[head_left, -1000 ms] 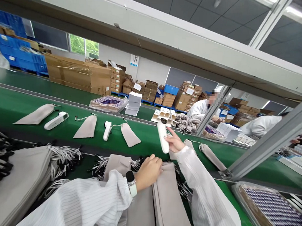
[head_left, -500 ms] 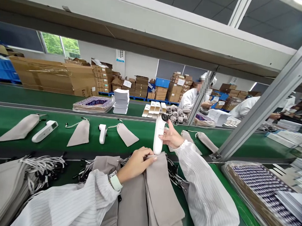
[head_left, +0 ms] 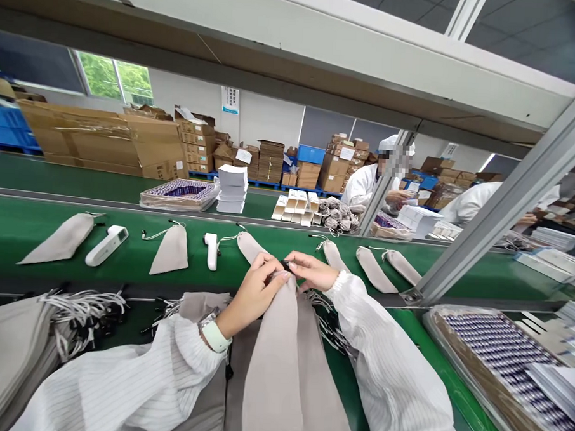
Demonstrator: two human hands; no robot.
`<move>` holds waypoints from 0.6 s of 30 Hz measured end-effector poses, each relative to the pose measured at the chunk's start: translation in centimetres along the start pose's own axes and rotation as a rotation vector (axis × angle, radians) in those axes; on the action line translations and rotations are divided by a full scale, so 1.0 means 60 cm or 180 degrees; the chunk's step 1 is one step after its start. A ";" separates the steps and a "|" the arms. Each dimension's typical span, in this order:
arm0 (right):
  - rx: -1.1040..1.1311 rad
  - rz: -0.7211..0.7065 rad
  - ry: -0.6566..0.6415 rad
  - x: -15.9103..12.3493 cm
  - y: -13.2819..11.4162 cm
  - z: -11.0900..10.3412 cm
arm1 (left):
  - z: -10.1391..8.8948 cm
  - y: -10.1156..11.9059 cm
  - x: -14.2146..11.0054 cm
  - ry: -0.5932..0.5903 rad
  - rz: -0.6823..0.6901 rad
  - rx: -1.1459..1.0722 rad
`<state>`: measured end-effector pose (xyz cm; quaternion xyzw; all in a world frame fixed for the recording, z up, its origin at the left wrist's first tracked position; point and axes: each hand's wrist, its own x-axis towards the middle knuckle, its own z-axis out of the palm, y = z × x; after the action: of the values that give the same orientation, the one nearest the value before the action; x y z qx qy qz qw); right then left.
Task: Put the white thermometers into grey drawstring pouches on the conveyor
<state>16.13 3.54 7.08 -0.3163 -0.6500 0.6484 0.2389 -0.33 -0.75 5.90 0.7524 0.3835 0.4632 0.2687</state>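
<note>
My left hand (head_left: 260, 287) pinches the upper end of a grey bag (head_left: 275, 367), which hangs down over a stack (head_left: 321, 382) of others in front of me. My right hand (head_left: 313, 272) meets it at the bag's mouth, fingers closed around a black tip (head_left: 286, 264) poking out — what sits below is hidden. Beyond, on the green belt (head_left: 137, 260), lie two white devices (head_left: 105, 248) — with drawstring bags (head_left: 171, 252) spaced alongside them.

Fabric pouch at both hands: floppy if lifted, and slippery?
The fabric pouch would probably flop: its thin cloth drapes over other pouches. Its matte surface suggests little slipping. It may weigh most at its mouth, where a black tip shows between left hand and right hand.
</note>
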 end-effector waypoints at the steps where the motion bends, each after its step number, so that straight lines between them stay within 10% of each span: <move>1: 0.0057 0.0085 -0.0101 0.000 0.002 0.003 | -0.001 0.000 0.001 -0.0056 -0.0017 -0.0041; 14: -0.1876 0.0026 0.0350 -0.007 -0.007 0.027 | -0.010 -0.003 0.007 -0.0312 -0.0318 -0.0130; 18: -0.2034 -0.0550 0.1356 -0.012 -0.011 0.033 | -0.033 -0.002 0.019 -0.0016 -0.0341 0.0226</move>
<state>15.13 1.65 7.70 -0.4463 -0.7791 0.3107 0.3118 -1.85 0.38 7.23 0.7411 0.4387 0.4324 0.2672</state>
